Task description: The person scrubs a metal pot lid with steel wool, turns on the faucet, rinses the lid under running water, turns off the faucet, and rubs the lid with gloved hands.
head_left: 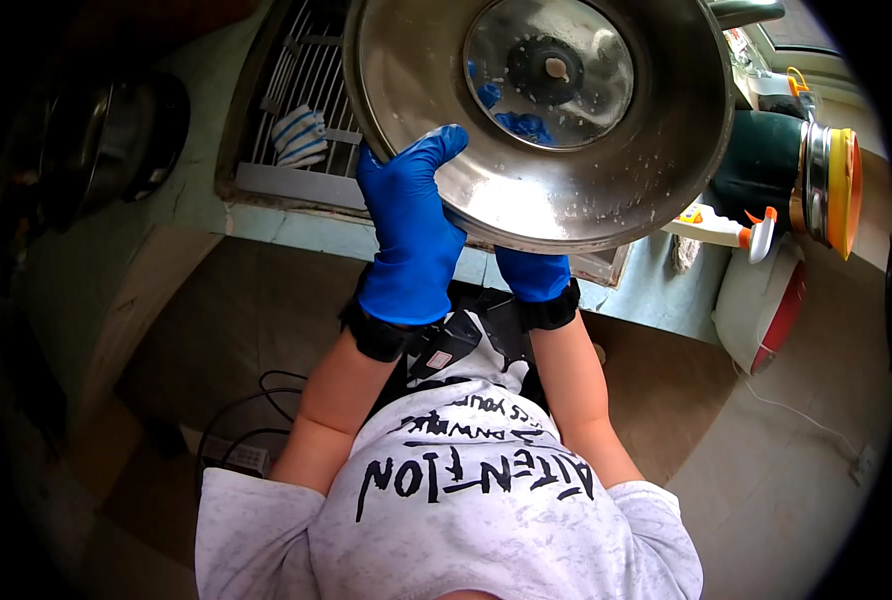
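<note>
A wide metal pot lid (586, 195) with a round glass window (591, 75) is held tilted over the sink (306, 187). Droplets dot its metal and glass. My left hand (411, 220), in a blue rubber glove, grips the near left rim, thumb on the upper face. Most of my right hand (533, 274), also gloved in blue, is hidden beneath the lid. Patches of blue show through the window, apparently its fingers; their exact grip is unclear. Left of the lid, a blue-and-white striped cloth (300, 136) lies on a slatted metal rack (291, 85).
On the right of the counter are a white spray bottle (726, 228) with an orange trigger, a dark green container (761, 170) and a white-and-red appliance (756, 305) with a cord. A dark pan (116, 135) sits far left. Cables (228, 420) hang below.
</note>
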`<state>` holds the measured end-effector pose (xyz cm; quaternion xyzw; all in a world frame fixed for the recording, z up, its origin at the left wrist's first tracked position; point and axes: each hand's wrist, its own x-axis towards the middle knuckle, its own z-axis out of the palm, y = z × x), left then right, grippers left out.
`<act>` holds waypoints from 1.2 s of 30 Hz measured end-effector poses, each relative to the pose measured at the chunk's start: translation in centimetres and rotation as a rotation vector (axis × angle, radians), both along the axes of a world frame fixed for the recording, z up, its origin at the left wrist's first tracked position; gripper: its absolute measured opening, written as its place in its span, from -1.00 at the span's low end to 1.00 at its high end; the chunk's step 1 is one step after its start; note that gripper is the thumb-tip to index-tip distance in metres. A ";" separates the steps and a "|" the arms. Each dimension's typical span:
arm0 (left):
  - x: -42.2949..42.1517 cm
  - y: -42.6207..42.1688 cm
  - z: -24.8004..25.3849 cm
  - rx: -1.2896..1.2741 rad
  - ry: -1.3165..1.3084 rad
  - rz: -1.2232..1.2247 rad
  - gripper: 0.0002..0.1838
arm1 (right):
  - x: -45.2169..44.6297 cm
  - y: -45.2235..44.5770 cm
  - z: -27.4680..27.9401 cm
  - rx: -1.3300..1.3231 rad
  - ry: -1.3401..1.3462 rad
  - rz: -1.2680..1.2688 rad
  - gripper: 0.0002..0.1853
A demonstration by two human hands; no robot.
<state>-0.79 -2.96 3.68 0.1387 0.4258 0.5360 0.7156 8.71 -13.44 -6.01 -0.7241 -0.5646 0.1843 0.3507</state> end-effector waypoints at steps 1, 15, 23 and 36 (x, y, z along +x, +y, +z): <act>0.0 -0.1 -0.1 0.030 0.011 -0.004 -0.64 | -0.1 0.3 0.2 0.082 -0.390 0.028 -0.64; -0.5 0.2 -0.1 -0.006 0.075 -0.002 -0.72 | 2.8 -1.3 2.0 -0.078 -0.323 0.028 -0.68; -0.6 0.5 -0.7 0.037 0.108 0.011 -0.71 | 2.2 -0.9 3.0 -0.143 -0.243 0.090 -0.67; -0.9 0.7 -0.7 0.050 0.095 -0.026 -0.69 | 6.4 -2.7 2.7 -0.113 -0.126 -0.051 -0.61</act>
